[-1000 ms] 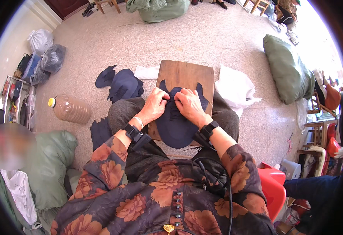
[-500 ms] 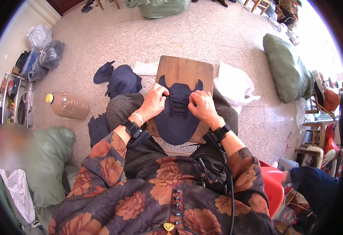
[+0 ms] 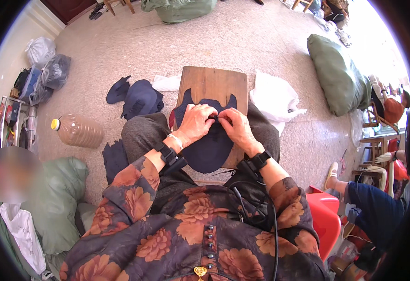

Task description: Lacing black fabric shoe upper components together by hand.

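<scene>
A navy fabric shoe upper (image 3: 207, 154) lies flat on a wooden stool (image 3: 214, 80) between my knees, its two pointed ends facing away from me. My left hand (image 3: 195, 122) rests over its laced middle, thumb and fingertips pinched together. From the other side my right hand (image 3: 236, 129) meets it there, also pinching. Between the fingertips a small dark bit of shoelace (image 3: 215, 117) shows. Most of the lacing is hidden under my hands.
More navy shoe uppers (image 3: 142, 99) lie on the floor to the left, near a large plastic jug (image 3: 79, 131) with a yellow cap. A white bag (image 3: 274, 97) sits right of the stool. Green sacks (image 3: 340, 75) stand farther out. Another person's leg (image 3: 373, 208) is at the right.
Both hands have moved inward from the sides of the lacing and now meet over its middle. The view has shifted slightly, and the other person's foot has come into sight at the right.
</scene>
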The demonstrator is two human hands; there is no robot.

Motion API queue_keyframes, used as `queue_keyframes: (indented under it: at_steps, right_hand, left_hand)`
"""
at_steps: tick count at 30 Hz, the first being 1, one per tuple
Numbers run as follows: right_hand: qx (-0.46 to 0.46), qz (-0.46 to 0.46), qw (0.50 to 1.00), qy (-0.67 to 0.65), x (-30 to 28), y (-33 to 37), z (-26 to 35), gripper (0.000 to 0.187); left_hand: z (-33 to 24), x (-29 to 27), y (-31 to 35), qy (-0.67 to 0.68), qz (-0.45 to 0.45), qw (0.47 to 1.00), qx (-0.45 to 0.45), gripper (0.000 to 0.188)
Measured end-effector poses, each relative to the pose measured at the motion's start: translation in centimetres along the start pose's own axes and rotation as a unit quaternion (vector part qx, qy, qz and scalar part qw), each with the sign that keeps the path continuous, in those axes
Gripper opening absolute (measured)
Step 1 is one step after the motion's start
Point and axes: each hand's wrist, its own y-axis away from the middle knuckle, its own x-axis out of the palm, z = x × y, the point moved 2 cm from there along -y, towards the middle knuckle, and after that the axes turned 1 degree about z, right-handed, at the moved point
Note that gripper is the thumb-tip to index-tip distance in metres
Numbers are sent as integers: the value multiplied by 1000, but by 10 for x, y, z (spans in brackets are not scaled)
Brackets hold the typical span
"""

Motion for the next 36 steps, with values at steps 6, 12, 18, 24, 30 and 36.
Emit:
queue_keyframes:
  at_steps: [6, 12, 18, 24, 30, 36]
  right_hand:
    - [53, -35, 998, 11, -12, 18, -7, 12]
    - [18, -24, 998, 59, -4, 21, -10, 16]
    - [17, -25, 997, 68, -5, 23, -8, 18]
    - [4, -24, 996, 82, -5, 25, -7, 22]
    - [-6, -20, 997, 79, -4, 25, -5, 24]
    - [-20, -20, 996, 83, -5, 24, -6, 26]
  left_hand:
    - [7, 2, -4, 40, -19, 999, -32, 11]
    - [8, 3, -8, 127, 17, 984, -124, 11]
    - [6, -8, -6, -59, 0, 997, -42, 8]
    - [11, -7, 2, -114, 12, 993, 22, 7]
    - [16, -7, 5, -55, 6, 998, -23, 9]
    - [15, -5, 0, -103, 16, 994, 14, 7]
